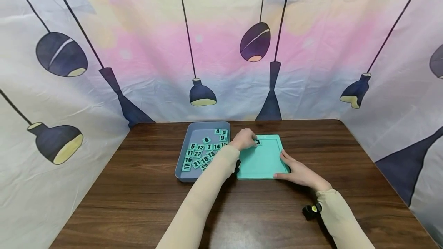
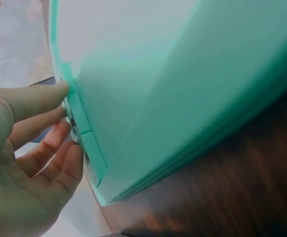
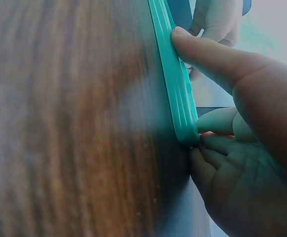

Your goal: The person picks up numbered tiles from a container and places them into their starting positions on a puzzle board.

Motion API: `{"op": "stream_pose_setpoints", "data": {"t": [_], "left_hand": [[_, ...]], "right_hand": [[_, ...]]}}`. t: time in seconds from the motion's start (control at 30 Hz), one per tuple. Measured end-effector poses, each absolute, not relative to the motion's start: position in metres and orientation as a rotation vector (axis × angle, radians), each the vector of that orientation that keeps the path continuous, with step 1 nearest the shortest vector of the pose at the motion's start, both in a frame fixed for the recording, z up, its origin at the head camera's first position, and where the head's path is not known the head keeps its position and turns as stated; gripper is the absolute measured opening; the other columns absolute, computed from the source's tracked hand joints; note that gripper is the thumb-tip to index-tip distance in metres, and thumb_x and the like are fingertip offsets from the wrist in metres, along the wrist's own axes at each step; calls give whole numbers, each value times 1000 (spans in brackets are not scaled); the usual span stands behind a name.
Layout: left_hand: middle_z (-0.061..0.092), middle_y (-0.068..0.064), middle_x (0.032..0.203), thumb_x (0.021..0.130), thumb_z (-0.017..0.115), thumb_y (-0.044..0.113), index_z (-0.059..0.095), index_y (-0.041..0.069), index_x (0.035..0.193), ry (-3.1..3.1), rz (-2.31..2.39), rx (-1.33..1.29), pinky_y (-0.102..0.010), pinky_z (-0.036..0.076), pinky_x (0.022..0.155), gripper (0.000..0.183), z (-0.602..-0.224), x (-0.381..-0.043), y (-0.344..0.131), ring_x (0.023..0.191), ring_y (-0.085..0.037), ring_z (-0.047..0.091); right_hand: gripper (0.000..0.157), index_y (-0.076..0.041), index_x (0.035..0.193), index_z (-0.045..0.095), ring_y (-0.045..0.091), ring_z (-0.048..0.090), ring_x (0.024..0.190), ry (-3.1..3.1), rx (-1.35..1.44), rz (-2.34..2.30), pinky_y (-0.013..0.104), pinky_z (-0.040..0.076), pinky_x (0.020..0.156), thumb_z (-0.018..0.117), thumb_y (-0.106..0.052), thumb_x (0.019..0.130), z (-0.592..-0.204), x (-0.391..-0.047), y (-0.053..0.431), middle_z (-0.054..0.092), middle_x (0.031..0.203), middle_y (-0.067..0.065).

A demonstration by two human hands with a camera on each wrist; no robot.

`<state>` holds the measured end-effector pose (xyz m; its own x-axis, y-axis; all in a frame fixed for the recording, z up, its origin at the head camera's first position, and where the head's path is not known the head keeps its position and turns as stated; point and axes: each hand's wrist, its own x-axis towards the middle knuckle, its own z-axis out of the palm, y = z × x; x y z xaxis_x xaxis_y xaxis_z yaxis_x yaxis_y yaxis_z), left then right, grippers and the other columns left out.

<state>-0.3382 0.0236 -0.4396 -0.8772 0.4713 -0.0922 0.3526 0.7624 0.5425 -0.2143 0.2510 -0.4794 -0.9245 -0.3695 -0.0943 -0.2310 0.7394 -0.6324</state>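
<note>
My left hand (image 1: 243, 139) is over the top left of a teal square puzzle tray (image 1: 261, 162). Its fingertips touch a short row of teal number tiles (image 2: 81, 114) along the tray's far edge. Just right of the thumb, a tile marked 3 (image 1: 258, 142) shows; the hand covers the other tiles in the head view. My right hand (image 1: 299, 170) holds the tray at its near right corner, thumb on the near edge and fingers along the right side. In the right wrist view, the thumb (image 3: 207, 52) lies against the tray's rim.
Left of the tray stands a grey-blue bin (image 1: 183, 145) with many loose number tiles, such as 8 (image 1: 206, 140) and 22 (image 1: 197, 154). My left forearm crosses its near right corner. Both rest on a brown wooden table (image 1: 138, 191), with a lamp-print curtain (image 1: 221, 49) behind.
</note>
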Motion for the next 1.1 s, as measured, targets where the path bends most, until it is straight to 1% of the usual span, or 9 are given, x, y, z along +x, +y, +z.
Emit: {"op": "stream_pose_setpoints", "data": {"t": [0.2,0.4,0.6,0.77,0.87,1.03,1.1], "left_hand": [[62,-12,136,96,70,16,63,3,136,2644,889,625,-41,53,96,43,-429,-342,12,124,-29,58],[58,-15,140,98,67,17,60,2,139,2617,1018,613,-44,50,101,45,-408,-352,-4,128,-32,54],[56,-20,140,98,66,19,59,2,139,2626,1119,591,-46,49,100,44,-390,-365,-26,125,-34,56],[55,-20,140,99,65,19,57,-1,140,2646,1230,501,-48,47,103,45,-383,-373,-54,126,-35,54],[54,-19,142,99,65,19,57,-2,140,2666,1276,429,-49,45,104,47,-380,-375,-71,128,-36,53],[53,-19,144,98,66,18,59,-1,139,2669,1355,280,-50,44,106,46,-381,-375,-95,131,-38,50],[55,-19,142,98,67,17,60,-2,137,2657,1390,219,-51,44,106,44,-385,-376,-103,129,-38,51]], "right_hand": [[102,5,158,17,46,14,149,2709,-463,-957,64,25,114,67,-55,93,-482,-214,250,5,166,23],[102,4,158,17,45,12,150,2707,-455,-965,63,24,115,68,-55,92,-483,-215,249,5,166,22],[101,6,157,19,46,14,149,2719,-477,-952,64,25,114,67,-55,92,-480,-214,247,6,166,24],[101,5,157,19,46,15,149,2729,-475,-944,64,26,114,68,-55,92,-477,-213,248,7,166,24],[102,7,156,20,47,16,149,2739,-487,-913,64,27,113,68,-55,92,-475,-213,247,8,165,26],[104,10,155,22,49,20,146,2746,-474,-879,64,29,112,71,-55,89,-469,-214,246,12,163,28],[105,10,154,22,50,21,146,2741,-466,-883,63,30,112,73,-53,88,-467,-214,245,12,163,29]]}}
